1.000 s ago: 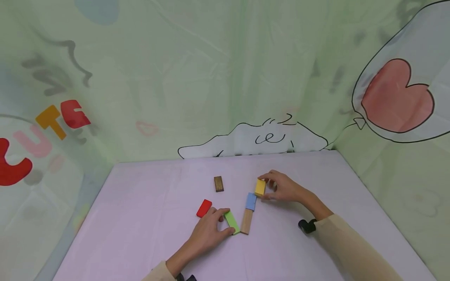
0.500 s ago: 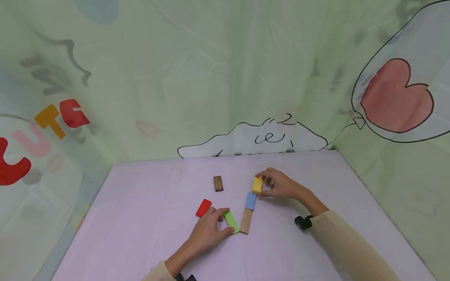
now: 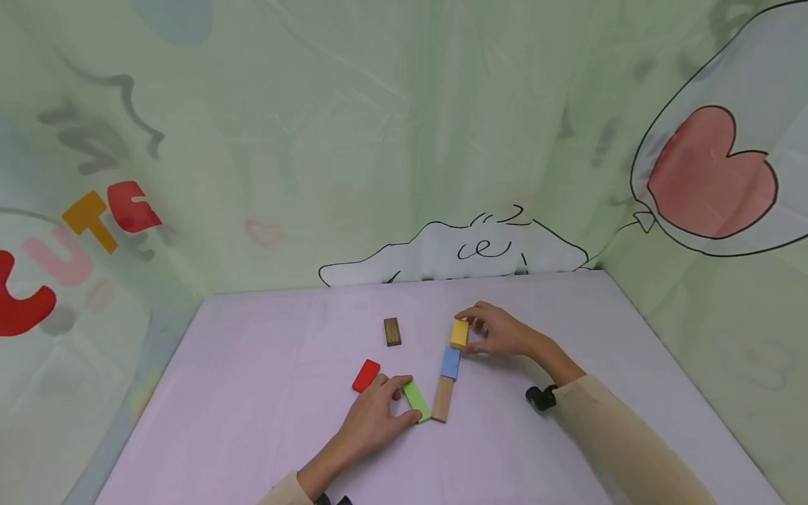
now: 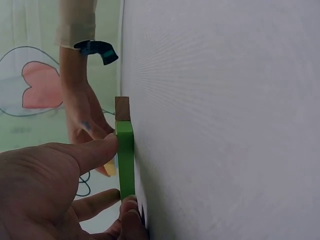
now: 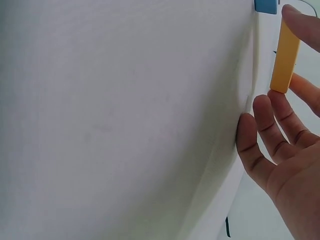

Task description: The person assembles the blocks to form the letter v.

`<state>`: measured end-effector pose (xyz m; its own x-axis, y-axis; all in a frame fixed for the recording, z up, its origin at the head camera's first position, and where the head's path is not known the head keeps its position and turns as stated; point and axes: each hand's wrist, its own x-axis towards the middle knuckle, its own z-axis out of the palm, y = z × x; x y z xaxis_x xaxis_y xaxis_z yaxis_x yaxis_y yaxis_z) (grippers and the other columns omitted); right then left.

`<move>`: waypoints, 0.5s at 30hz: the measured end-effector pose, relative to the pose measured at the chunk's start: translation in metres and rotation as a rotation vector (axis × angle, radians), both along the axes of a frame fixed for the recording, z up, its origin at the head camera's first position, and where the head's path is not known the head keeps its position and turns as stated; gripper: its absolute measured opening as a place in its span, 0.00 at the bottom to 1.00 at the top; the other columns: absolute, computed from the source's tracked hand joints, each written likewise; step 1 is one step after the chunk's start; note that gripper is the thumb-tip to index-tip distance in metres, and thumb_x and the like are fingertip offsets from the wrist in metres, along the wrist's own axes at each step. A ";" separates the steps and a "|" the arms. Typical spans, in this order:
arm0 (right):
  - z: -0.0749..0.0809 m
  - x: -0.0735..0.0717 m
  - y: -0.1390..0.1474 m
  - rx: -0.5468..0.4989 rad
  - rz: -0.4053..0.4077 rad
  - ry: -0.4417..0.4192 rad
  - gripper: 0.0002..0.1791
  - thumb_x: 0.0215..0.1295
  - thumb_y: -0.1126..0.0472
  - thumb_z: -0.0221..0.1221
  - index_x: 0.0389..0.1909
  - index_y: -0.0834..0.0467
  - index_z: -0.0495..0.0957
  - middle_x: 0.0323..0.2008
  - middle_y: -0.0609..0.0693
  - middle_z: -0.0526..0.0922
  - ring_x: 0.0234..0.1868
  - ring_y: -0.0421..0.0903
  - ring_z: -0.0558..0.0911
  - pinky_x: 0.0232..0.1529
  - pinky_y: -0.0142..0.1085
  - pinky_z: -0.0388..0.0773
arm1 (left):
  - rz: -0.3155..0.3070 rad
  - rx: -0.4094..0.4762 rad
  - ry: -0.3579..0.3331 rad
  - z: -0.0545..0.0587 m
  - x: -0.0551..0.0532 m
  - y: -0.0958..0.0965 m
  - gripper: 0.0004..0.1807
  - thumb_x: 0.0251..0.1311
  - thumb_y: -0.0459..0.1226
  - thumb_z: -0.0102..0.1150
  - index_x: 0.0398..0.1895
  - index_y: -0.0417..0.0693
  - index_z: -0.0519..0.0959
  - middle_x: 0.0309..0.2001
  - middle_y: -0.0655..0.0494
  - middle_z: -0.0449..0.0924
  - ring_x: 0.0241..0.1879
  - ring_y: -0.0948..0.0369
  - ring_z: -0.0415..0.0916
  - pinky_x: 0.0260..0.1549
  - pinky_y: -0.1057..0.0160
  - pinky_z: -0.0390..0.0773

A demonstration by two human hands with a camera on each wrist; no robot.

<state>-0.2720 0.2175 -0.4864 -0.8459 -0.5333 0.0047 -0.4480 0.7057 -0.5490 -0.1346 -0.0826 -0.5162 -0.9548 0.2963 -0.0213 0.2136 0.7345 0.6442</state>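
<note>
My left hand (image 3: 376, 416) pinches a green block (image 3: 416, 401) by its two ends between thumb and fingers. The block lies on the table, its near end touching a plain wooden block (image 3: 442, 401). Directly beyond that wooden block, end to end, comes a blue block (image 3: 450, 364). My right hand (image 3: 505, 332) holds a yellow block (image 3: 459, 332) by its ends at the far end of the blue one. In the right wrist view the yellow block (image 5: 285, 60) looks raised off the tabletop, with the blue block (image 5: 266, 6) close by.
A red block (image 3: 366, 375) lies just beyond my left hand's knuckles. Farther back is a dark brown block (image 3: 392, 331). The pale tabletop (image 3: 252, 393) meets printed cloth walls (image 3: 353, 140) at its back and sides.
My right hand has brought the yellow block leftward, from beside the blue block's far corner to roughly in line with it. My left hand and the green block have stayed put.
</note>
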 end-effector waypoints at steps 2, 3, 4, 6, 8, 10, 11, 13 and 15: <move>0.000 -0.001 -0.001 -0.003 0.000 -0.007 0.37 0.55 0.52 0.80 0.65 0.59 0.80 0.49 0.54 0.81 0.46 0.48 0.79 0.47 0.38 0.81 | -0.001 0.002 0.004 0.000 0.000 0.000 0.34 0.59 0.50 0.76 0.69 0.54 0.80 0.40 0.59 0.75 0.34 0.68 0.68 0.29 0.70 0.69; 0.000 -0.001 -0.001 -0.001 0.000 -0.010 0.37 0.55 0.52 0.80 0.65 0.59 0.80 0.49 0.54 0.81 0.46 0.48 0.79 0.48 0.39 0.81 | -0.003 0.002 0.007 0.000 0.000 -0.001 0.34 0.59 0.50 0.76 0.69 0.54 0.80 0.39 0.59 0.75 0.34 0.68 0.68 0.29 0.70 0.69; -0.001 -0.001 -0.002 0.003 0.000 -0.014 0.37 0.55 0.51 0.80 0.65 0.59 0.80 0.49 0.54 0.81 0.46 0.48 0.79 0.48 0.39 0.81 | -0.004 0.002 0.010 0.000 0.000 -0.001 0.34 0.59 0.50 0.76 0.68 0.54 0.80 0.39 0.59 0.75 0.34 0.68 0.68 0.29 0.70 0.69; -0.001 -0.002 -0.002 0.012 0.002 -0.018 0.37 0.56 0.51 0.80 0.65 0.59 0.80 0.49 0.54 0.81 0.47 0.48 0.79 0.49 0.40 0.81 | -0.004 -0.001 0.012 0.000 0.000 -0.001 0.34 0.59 0.49 0.76 0.68 0.53 0.80 0.39 0.59 0.75 0.34 0.68 0.68 0.29 0.70 0.69; -0.001 -0.003 -0.002 0.023 0.002 -0.020 0.37 0.56 0.51 0.79 0.65 0.59 0.80 0.49 0.54 0.81 0.47 0.48 0.79 0.50 0.40 0.81 | -0.002 -0.008 0.010 0.000 0.000 -0.001 0.34 0.59 0.50 0.76 0.68 0.54 0.80 0.39 0.60 0.75 0.34 0.68 0.68 0.29 0.70 0.69; -0.001 -0.004 -0.003 0.033 0.005 -0.020 0.37 0.56 0.50 0.79 0.65 0.58 0.80 0.49 0.54 0.81 0.48 0.48 0.79 0.50 0.41 0.81 | 0.002 -0.012 0.006 -0.001 -0.001 0.000 0.34 0.59 0.50 0.75 0.69 0.54 0.80 0.39 0.60 0.75 0.34 0.68 0.68 0.29 0.70 0.69; -0.001 -0.004 -0.003 0.035 0.007 -0.018 0.37 0.57 0.50 0.79 0.65 0.58 0.80 0.49 0.54 0.81 0.48 0.48 0.79 0.50 0.41 0.81 | 0.003 -0.013 0.004 -0.001 -0.001 -0.001 0.34 0.59 0.50 0.75 0.69 0.54 0.80 0.39 0.61 0.75 0.34 0.68 0.68 0.29 0.70 0.69; -0.001 -0.005 -0.003 0.040 0.010 -0.014 0.37 0.57 0.49 0.79 0.65 0.58 0.80 0.49 0.54 0.81 0.48 0.48 0.79 0.50 0.41 0.80 | 0.001 -0.006 0.003 -0.001 -0.001 -0.001 0.34 0.59 0.50 0.75 0.69 0.54 0.80 0.39 0.61 0.74 0.34 0.69 0.68 0.29 0.70 0.69; -0.001 -0.006 -0.003 0.046 0.013 -0.013 0.36 0.57 0.49 0.79 0.65 0.58 0.80 0.49 0.53 0.82 0.48 0.48 0.79 0.50 0.41 0.80 | -0.001 -0.001 0.002 -0.001 -0.001 -0.001 0.34 0.59 0.50 0.75 0.69 0.54 0.79 0.40 0.60 0.75 0.34 0.69 0.68 0.29 0.70 0.69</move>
<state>-0.2778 0.2143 -0.4876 -0.8385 -0.5440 -0.0310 -0.4506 0.7241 -0.5221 -0.1355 -0.0832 -0.5174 -0.9546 0.2973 -0.0201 0.2154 0.7351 0.6429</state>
